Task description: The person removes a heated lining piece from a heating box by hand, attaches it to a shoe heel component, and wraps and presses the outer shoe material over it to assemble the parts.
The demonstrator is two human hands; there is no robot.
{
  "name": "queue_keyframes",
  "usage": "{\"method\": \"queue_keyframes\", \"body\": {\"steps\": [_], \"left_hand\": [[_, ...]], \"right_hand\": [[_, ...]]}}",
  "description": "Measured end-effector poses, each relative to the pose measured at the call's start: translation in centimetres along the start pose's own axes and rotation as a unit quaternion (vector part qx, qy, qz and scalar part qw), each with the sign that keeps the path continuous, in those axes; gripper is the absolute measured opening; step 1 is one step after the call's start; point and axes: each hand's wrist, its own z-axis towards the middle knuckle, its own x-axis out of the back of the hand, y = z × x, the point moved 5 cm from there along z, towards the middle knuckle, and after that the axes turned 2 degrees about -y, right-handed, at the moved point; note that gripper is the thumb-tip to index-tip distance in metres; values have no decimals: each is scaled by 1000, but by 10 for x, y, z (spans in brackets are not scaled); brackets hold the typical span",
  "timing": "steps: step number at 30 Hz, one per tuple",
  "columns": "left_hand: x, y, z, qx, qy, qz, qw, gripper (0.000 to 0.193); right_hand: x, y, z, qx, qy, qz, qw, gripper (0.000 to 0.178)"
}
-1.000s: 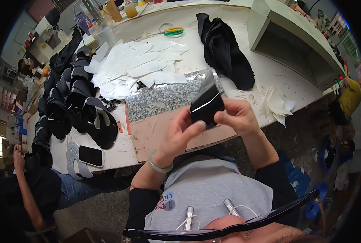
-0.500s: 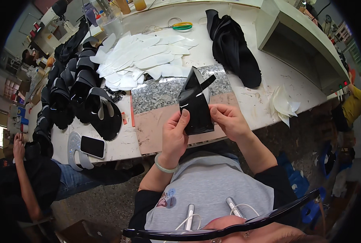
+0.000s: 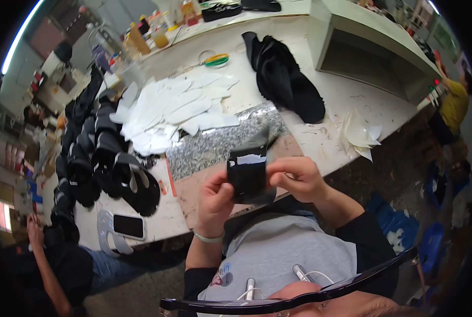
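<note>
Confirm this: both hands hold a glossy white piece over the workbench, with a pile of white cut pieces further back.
Not quite. The head view shows the left hand and right hand holding a glossy black piece, not a white one. The white cut pieces do lie further back on the workbench.

Both hands, left hand point(image 3: 214, 198) and right hand point(image 3: 295, 178), grip a glossy black piece point(image 3: 248, 171) above the tabletop point(image 3: 352, 100); white cutouts point(image 3: 177, 108) lie farther left.
</note>
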Motion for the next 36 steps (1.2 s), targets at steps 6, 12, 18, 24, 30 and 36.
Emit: {"method": "queue_keyframes", "body": {"steps": [6, 12, 18, 24, 30, 36], "left_hand": [[39, 7, 33, 65, -58, -65, 994, 38], [128, -31, 30, 228, 213, -108, 944, 31], [134, -1, 34, 220, 194, -97, 951, 27], [140, 8, 34, 74, 216, -334, 914, 27], [136, -8, 0, 15, 266, -382, 885, 30], [143, -9, -27, -20, 254, -322, 912, 35]], "right_hand": [[128, 18, 20, -37, 287, -74, 954, 32], [222, 141, 68, -168, 319, -95, 928, 25], [237, 204, 153, -201, 304, -20, 931, 21], [244, 225, 163, -268, 263, 20, 927, 19], [268, 168, 164, -161, 408, -178, 881, 25], [280, 157, 151, -211, 289, -128, 925, 26]]}}
